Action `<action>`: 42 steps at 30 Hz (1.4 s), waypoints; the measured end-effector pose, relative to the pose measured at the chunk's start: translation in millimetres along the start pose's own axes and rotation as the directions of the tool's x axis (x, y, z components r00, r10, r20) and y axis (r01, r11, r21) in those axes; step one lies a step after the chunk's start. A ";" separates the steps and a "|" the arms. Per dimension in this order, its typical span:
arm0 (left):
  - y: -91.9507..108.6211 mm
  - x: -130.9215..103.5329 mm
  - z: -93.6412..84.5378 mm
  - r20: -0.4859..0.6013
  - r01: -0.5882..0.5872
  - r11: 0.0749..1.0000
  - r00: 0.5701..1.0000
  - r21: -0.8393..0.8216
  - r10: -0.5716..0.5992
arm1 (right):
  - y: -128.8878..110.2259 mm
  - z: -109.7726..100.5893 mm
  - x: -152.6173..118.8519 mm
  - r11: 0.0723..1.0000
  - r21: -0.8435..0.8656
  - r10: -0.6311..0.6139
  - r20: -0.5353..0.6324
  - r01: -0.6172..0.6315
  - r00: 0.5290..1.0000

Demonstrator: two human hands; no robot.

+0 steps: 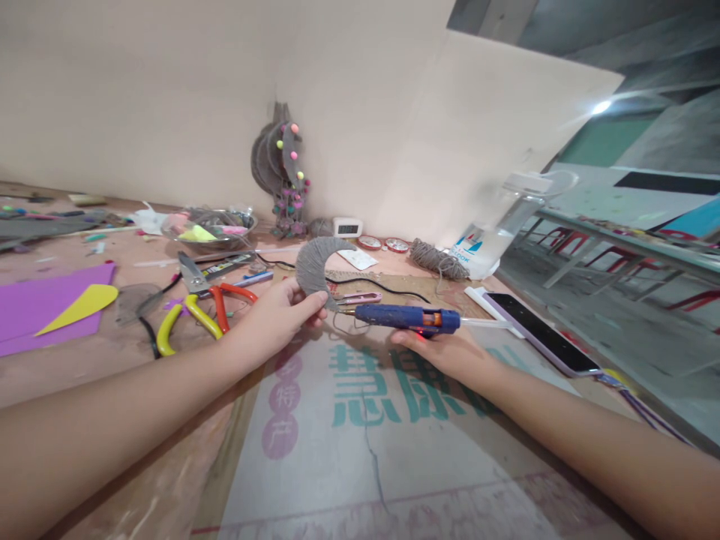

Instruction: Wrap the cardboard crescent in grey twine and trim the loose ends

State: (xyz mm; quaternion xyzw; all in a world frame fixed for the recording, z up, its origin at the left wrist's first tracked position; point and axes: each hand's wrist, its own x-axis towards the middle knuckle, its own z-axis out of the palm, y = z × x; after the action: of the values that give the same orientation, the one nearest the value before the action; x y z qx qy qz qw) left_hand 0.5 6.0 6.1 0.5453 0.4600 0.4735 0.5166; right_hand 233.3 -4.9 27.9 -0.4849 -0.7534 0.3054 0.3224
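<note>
Grey yarn-wrapped crescent (pixel 309 264) at twelve o'clock is pinched in the left hand (pixel 289 313); the right hand (pixel 444 352) curls under a blue plastic glue gun (pixel 388 316) at one o'clock, nozzle (pixel 347 312) seemingly meeting the lower tip: gluing, which calls for steadiness.

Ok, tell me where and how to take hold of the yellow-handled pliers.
Probably best to take the yellow-handled pliers around both handles, from above on the near side: the handles splay toward you, with the head pointing away.

"慧康", "特产" on board (pixel 315 472), "OOK" on packet (pixel 478 264)
</note>
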 end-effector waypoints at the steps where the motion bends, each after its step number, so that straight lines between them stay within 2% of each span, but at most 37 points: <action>1: 0.3 -0.1 0.1 -0.003 0.005 1.000 1.000 0.001 -0.005 | 0.1 0.1 -0.2 1.000 -0.001 0.002 -0.003 -0.002 1.000; 21: 4.4 -2.4 1.4 -0.004 0.013 1.000 1.000 -0.003 -0.013 | -2.1 0.8 -1.8 0.999 0.001 0.048 -0.011 -0.048 0.999; 29: 0.2 -0.9 1.3 0.004 0.006 1.000 1.000 -0.025 -0.006 | -2.9 1.7 0.0 1.000 0.002 0.018 0.009 -0.018 1.000; 36: -0.8 0.2 0.4 0.022 0.004 0.999 1.000 -0.048 -0.002 | 1.2 1.3 0.0 0.999 -0.030 0.013 -0.030 -0.014 0.999; 42: 2.6 -1.9 2.9 -0.014 0.019 0.999 1.000 -0.047 -0.019 | 0.0 1.1 -0.3 0.998 -0.059 0.010 -0.028 -0.012 1.000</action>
State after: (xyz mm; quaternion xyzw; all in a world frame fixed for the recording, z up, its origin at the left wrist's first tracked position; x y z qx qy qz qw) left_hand 3.2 3.7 8.5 0.5253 0.4576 0.4831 0.5303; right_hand 232.5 -5.4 27.2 -0.5024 -0.7549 0.2782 0.3167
